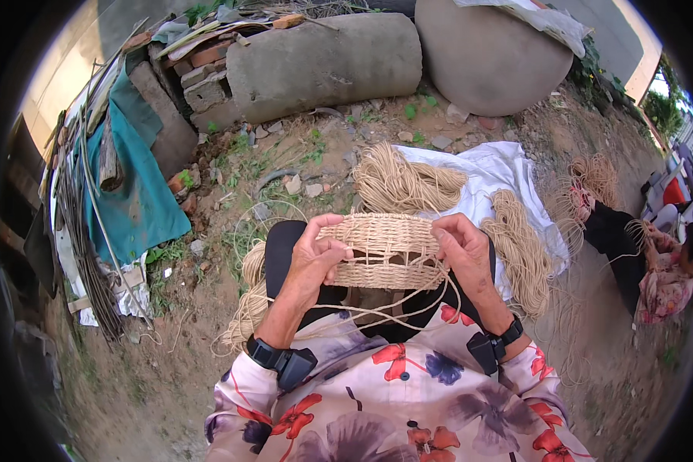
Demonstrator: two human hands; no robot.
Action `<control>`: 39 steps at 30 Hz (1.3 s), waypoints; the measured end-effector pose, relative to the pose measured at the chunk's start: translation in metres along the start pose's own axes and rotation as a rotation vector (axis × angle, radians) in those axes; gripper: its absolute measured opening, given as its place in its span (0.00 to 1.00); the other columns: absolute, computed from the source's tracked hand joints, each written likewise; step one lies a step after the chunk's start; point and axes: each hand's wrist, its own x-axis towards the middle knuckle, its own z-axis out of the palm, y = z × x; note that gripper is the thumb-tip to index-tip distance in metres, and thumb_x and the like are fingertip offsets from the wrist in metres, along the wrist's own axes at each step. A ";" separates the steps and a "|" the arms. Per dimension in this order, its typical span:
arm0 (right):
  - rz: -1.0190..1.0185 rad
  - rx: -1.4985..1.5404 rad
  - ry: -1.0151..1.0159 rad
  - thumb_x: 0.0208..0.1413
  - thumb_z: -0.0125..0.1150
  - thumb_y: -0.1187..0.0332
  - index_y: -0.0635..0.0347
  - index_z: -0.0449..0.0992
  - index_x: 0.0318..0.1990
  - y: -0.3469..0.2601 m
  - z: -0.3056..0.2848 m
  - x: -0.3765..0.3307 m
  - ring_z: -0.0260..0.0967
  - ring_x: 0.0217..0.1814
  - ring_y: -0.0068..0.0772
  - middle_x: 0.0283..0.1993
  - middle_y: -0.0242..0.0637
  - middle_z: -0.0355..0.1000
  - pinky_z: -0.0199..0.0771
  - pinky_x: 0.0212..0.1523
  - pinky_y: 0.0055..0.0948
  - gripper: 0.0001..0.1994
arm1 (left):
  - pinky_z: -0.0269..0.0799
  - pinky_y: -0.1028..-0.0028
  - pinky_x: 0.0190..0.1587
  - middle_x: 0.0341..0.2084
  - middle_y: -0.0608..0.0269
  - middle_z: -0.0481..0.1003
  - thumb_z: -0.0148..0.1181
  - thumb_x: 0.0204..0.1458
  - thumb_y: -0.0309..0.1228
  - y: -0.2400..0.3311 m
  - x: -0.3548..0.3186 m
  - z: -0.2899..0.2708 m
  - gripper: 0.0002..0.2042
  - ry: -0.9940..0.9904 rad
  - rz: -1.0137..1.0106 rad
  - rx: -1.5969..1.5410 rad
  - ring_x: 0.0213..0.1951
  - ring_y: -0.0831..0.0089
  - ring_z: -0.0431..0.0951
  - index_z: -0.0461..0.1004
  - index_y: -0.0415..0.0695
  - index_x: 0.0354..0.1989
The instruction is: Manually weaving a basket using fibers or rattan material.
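A half-woven straw basket (385, 248) rests over my knees, its rim toward me. My left hand (316, 258) grips the basket's left end, thumb and fingers curled over the rim. My right hand (460, 250) holds the right end, fingers pinching the weave and a loose strand. Several loose straw cords (385, 308) trail from the basket across my lap. Both wrists carry black bands.
Bundles of straw cord (404, 181) lie on a white cloth (500, 173) ahead, more at the right (523, 246). Big grey stone cylinders (323, 61) and bricks stand beyond. A teal tarp (135, 185) lies left. Another person (654, 269) sits at right.
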 end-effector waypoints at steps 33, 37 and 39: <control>0.152 -0.774 0.016 0.45 0.59 0.73 0.58 0.62 0.59 0.063 -0.013 -0.053 0.75 0.29 0.52 0.25 0.45 0.74 0.72 0.33 0.47 0.30 | 0.71 0.60 0.31 0.23 0.50 0.77 0.61 0.54 0.39 0.006 -0.014 -0.008 0.12 -0.051 0.226 1.304 0.27 0.50 0.78 0.78 0.42 0.31; 0.042 -0.881 0.142 0.45 0.57 0.74 0.56 0.71 0.46 0.044 -0.027 -0.046 0.74 0.28 0.49 0.27 0.42 0.74 0.72 0.32 0.46 0.17 | 0.68 0.62 0.28 0.20 0.50 0.74 0.59 0.56 0.35 0.005 -0.012 -0.066 0.12 -0.077 0.372 1.144 0.24 0.52 0.76 0.77 0.38 0.28; 0.031 -0.889 -0.009 0.46 0.57 0.71 0.58 0.72 0.39 0.045 -0.026 -0.046 0.75 0.34 0.56 0.36 0.48 0.76 0.73 0.38 0.51 0.11 | 0.68 0.62 0.28 0.19 0.51 0.73 0.59 0.56 0.36 0.012 -0.016 -0.117 0.12 -0.043 0.300 1.273 0.23 0.52 0.74 0.77 0.38 0.28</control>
